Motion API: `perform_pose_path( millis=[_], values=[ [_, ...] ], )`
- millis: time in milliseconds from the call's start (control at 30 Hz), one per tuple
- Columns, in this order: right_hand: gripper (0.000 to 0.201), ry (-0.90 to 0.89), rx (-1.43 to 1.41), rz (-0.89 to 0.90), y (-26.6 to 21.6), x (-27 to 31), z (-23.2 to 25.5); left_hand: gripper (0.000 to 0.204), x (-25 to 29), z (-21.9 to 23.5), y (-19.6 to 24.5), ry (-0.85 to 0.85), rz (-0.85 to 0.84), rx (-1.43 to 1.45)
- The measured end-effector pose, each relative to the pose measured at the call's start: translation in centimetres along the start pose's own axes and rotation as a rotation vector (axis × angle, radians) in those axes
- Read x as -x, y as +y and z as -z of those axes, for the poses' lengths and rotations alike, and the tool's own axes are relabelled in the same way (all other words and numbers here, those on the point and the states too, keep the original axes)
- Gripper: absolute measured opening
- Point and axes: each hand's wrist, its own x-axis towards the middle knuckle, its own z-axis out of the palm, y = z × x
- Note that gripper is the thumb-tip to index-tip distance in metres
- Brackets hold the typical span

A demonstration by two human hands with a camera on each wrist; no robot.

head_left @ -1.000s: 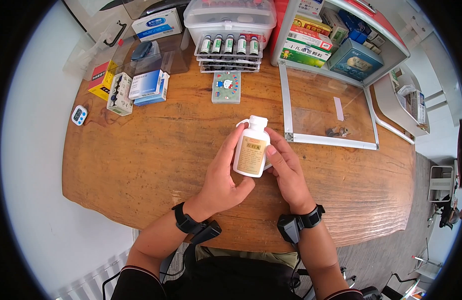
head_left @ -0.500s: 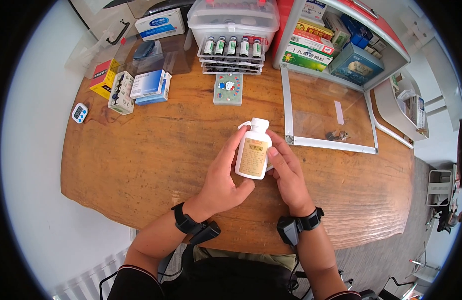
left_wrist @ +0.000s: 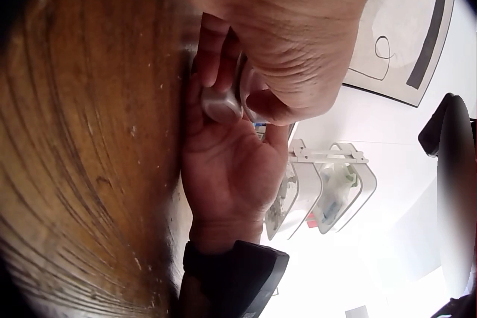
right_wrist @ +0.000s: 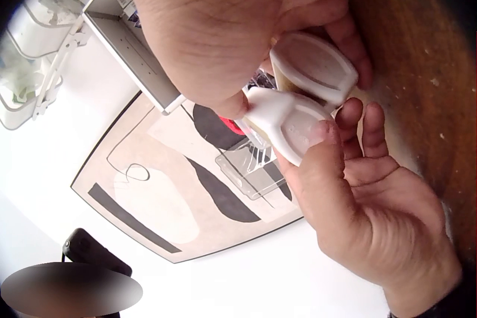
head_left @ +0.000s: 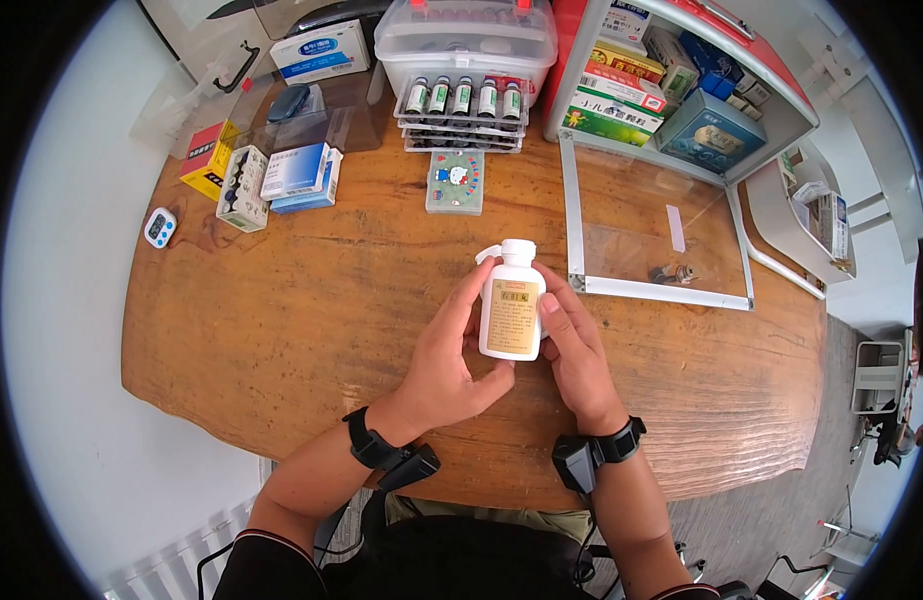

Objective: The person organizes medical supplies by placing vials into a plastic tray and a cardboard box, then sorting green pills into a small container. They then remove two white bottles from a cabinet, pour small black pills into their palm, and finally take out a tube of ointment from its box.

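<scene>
Two white bottles are held together above the wooden table. The front bottle (head_left: pixel 511 320), capped and roughly upright, shows a tan printed label. Behind it, the rear bottle's cap (head_left: pixel 488 254) leans out at the upper left; its body is mostly hidden. The left hand (head_left: pixel 443 360) grips from the left, thumb on the front bottle's base (right_wrist: pixel 298 128). From the other side the right hand (head_left: pixel 579 355) holds on, thumb against the front bottle's side. In the right wrist view the rear bottle's base (right_wrist: pixel 313 64) lies beside the right hand's fingers.
Medicine boxes (head_left: pixel 296 172) and a small timer (head_left: pixel 160 228) lie left. Stacked vial trays (head_left: pixel 463 115) and a patterned case (head_left: pixel 454 183) stand behind the hands. At the right, a medicine cabinet (head_left: pixel 721 130) has its clear door (head_left: pixel 671 288) lowered onto the table.
The front bottle has turned slightly more upright and shifted a little right. Both hands keep their hold, with the left thumb moved slightly along with the base.
</scene>
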Motion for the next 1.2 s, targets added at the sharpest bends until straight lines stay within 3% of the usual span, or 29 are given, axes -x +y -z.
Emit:
perform_pose_path(
  millis=[1200],
  values=[
    [0.054,-0.004,0.069,-0.004,-0.49,0.06,-0.23,0.093,-0.14,0.2,-0.05,0.002,-0.036,-0.082]
  ],
)
